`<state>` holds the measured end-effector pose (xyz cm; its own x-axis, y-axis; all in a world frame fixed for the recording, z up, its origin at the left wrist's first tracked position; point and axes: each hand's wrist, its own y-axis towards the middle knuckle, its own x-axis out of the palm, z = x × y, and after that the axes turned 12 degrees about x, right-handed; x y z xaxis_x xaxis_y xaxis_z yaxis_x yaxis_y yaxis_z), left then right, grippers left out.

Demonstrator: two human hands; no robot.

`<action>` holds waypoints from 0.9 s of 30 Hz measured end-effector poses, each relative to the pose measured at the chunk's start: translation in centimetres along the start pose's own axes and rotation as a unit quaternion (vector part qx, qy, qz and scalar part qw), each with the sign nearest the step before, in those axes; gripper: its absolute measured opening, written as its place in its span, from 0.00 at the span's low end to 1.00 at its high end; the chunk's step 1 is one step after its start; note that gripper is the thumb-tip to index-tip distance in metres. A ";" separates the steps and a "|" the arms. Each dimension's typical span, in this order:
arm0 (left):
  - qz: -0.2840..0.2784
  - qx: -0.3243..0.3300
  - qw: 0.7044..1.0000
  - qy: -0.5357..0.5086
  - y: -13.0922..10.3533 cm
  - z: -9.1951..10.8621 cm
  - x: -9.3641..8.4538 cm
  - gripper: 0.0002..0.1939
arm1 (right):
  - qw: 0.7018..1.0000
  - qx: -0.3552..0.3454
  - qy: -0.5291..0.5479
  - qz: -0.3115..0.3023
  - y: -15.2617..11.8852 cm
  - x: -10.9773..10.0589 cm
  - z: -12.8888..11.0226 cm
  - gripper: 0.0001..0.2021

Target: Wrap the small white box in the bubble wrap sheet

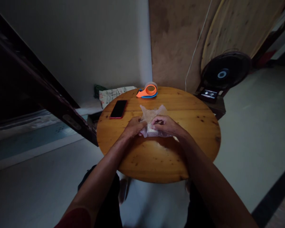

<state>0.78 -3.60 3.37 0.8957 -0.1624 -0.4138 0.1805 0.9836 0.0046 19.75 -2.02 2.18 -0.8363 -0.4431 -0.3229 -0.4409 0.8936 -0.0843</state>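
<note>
A small white object [152, 132] lies on a crumpled sheet of bubble wrap [149, 113] in the middle of the round wooden table [152, 161]. My left hand [135, 126] grips the wrap's left edge, its fingers closed on it. From the right, my right hand [165, 124] reaches over the wrap, with curled fingers pressed together at the white object's top. Whether those fingertips pinch the wrap or the object is too small to tell.
An orange and blue tape dispenser [149, 91] stands near the table's far edge. A phone with a red rim [118, 109] lies at the back left. Beyond the table are a printed sack [111, 95], a wall and a black fan [224, 72] at the right.
</note>
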 end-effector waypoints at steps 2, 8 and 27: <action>0.009 -0.007 1.000 -0.021 0.0 0.1 0.0 0.06 | 1.000 -0.001 -0.002 -0.002 0.0 0.0 0.0 0.10; 0.003 -0.010 0.999 -0.044 0.2 -0.1 -0.1 0.04 | 1.000 0.000 -0.006 -0.005 0.1 -0.1 0.3 0.11; -0.037 -0.028 0.999 -0.021 -0.1 0.3 -2.0 0.07 | 0.955 -0.164 -0.245 0.003 0.0 -0.1 0.0 0.15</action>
<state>-0.90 -3.42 4.42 0.8973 -0.2373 -0.3723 0.2256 0.9713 -0.0753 19.85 -1.95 2.20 -0.6210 -0.2789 -0.7325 -0.5820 0.7900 0.1926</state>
